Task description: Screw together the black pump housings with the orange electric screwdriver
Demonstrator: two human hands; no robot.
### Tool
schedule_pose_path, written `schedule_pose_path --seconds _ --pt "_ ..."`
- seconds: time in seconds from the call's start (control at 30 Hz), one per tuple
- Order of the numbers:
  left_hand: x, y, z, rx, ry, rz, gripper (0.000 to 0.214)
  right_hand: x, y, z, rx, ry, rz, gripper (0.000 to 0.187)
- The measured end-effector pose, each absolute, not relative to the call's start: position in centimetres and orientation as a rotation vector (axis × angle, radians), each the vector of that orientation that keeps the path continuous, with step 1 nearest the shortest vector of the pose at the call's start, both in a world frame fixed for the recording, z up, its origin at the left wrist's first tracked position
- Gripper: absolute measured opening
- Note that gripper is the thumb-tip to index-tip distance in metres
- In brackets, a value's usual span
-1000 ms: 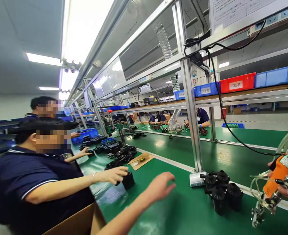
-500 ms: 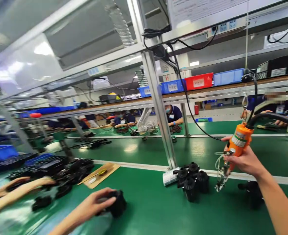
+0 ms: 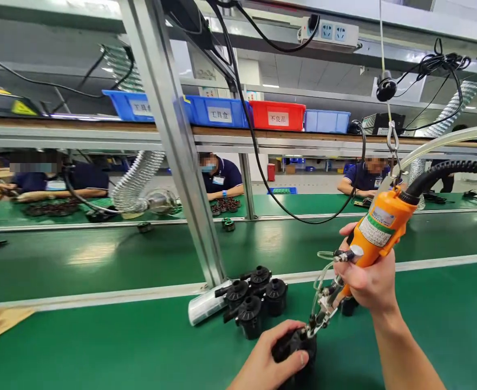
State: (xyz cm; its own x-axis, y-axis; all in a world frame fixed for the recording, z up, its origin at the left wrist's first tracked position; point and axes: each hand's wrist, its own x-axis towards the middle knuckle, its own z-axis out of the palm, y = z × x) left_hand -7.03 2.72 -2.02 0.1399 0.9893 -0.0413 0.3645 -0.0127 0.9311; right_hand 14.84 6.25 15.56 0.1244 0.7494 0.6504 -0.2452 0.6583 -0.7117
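- Left hand (image 3: 273,360): bare, below and right of the upright metal post (image 3: 177,141); long, slim fingers, smooth back.
- Left thumb (image 3: 291,367): the digit nearest the bottom edge, below and right of the post, with a short, rounded thumbnail (image 3: 304,356).
- Right hand (image 3: 374,281): bare, farther right of the post than the left; some of its fingers are partly hidden.
- Right wrist (image 3: 384,311): bare, narrower than the hand, well right of the post.
- Right forearm (image 3: 406,355): uncovered as far as the picture's edge, widening away from the wrist.

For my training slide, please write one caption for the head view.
Left hand grips a black part; right hand holds an orange tool at its top.
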Motion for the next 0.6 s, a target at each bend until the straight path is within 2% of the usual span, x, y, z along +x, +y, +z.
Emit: schedule_pose_path --seconds 0.37,0.6 --pt "-6.3 2.1 -0.1 1.564 1.282 0.868 0.051 14.7 6.4 15.7 -0.504 -1.215 0.780 0.042" --pt "-6.3 2.4 -0.5 1.559 1.259 0.885 0.052 14.5 5.7 15.9 -0.559 -1.241 0.785 0.044"
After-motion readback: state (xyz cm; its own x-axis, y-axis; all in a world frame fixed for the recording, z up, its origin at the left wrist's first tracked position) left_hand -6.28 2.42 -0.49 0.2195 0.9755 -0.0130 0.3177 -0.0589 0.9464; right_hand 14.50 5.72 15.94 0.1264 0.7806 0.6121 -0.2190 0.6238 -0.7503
